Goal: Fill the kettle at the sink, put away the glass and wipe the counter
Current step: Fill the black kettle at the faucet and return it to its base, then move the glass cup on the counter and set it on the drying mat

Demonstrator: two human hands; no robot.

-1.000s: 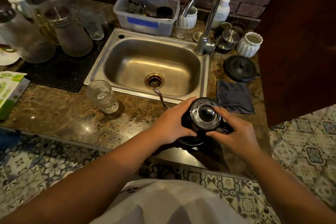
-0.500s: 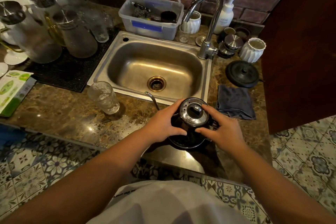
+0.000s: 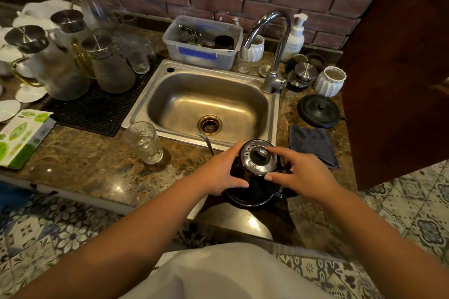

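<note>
A black gooseneck kettle [image 3: 252, 189] with a steel lid [image 3: 259, 157] stands on the counter's front edge, its thin spout [image 3: 206, 142] pointing toward the steel sink [image 3: 206, 102]. My left hand [image 3: 220, 172] grips the kettle's left side. My right hand [image 3: 297, 173] is on its right side, fingertips pinching the lid's rim. An empty textured glass [image 3: 144, 142] stands on the brown stone counter [image 3: 85, 160], left of the kettle. A dark grey cloth [image 3: 313, 143] lies to the right of the sink. The chrome tap [image 3: 274, 46] arches over the basin.
Glass carafes with steel lids [image 3: 107, 65] crowd a black mat [image 3: 97, 109] at left. A plastic tub [image 3: 202, 43], soap dispenser [image 3: 295, 37], white ribbed cups [image 3: 330, 81] and the black kettle base [image 3: 318, 110] line the back and right. A dark wooden panel [image 3: 401, 68] stands at right. A green-and-white box [image 3: 21, 136] lies far left.
The view has shifted, so everything sits lower and more to the left in the picture. My right fingers have moved from the lid's knob to its rim. The kettle stays on the counter.
</note>
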